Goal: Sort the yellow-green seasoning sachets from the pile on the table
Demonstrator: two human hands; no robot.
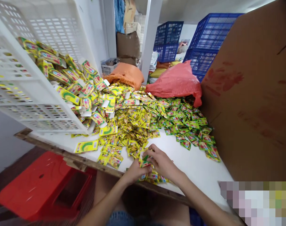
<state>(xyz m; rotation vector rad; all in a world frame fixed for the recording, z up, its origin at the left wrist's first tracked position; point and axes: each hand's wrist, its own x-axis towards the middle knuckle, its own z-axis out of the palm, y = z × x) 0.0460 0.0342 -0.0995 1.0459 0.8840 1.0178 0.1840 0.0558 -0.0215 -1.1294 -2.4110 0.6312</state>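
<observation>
Close to the table's front edge, my left hand (135, 172) grips a small yellow carton (141, 162) that is partly hidden by the fingers. My right hand (161, 160) meets it from the right, its fingers bent around a green sachet (147, 158) at the carton. Below the hands lie yellow packets (157, 178). A heap of gold-yellow sachets (133, 125) spreads just beyond, and green sachets (180, 119) are piled to the right. Flat yellow cartons, many with open white flaps, spill from the left; one carton (86, 146) lies near the edge.
A tipped white crate (46, 116) holds cartons at the left. An orange sack (126, 73) and a red sack (175, 81) lie behind the heaps. A tall cardboard box (248, 103) walls the right side. Below the table's left stands a red stool (34, 185). Blue crates (208, 37) are stacked behind.
</observation>
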